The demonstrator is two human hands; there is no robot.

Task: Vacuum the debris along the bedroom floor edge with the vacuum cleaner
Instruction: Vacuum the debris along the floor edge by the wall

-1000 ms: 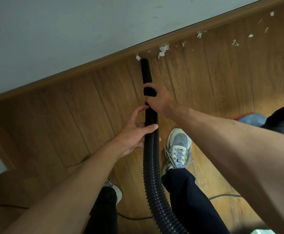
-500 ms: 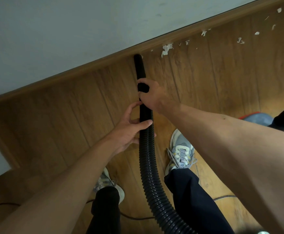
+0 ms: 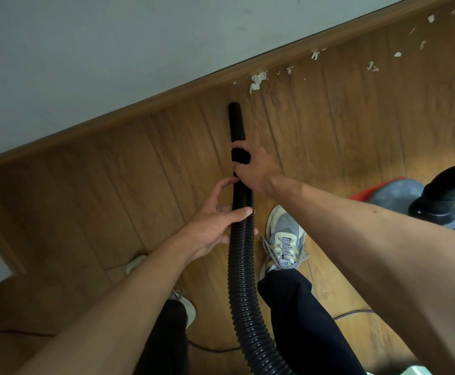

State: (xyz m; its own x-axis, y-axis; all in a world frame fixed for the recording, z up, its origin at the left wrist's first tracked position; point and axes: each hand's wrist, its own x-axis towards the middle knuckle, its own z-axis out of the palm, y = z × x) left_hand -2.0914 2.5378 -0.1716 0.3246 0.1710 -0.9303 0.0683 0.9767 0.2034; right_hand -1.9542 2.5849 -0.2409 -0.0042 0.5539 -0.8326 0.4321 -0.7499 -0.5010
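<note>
Wooden floor (image 3: 139,185) at the bedroom wall: my vacuum cleaner (image 3: 391,193), cut off by the right edge, feeds its ribbed hose (image 3: 241,266) between my feet. My right hand (image 3: 259,169) wraps the hose's collar, fingertips hidden. My left hand (image 3: 213,226) grips lower, thumb across. The nozzle (image 3: 234,109) lies near the white scraps (image 3: 257,81) at the baseboard (image 3: 112,123).

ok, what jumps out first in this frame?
The black vacuum hose runs up the middle, gripped by the left hand low and the right hand nearer the nozzle. White debris lies along the skirting board beyond it, scattered on to the upper right.
</note>
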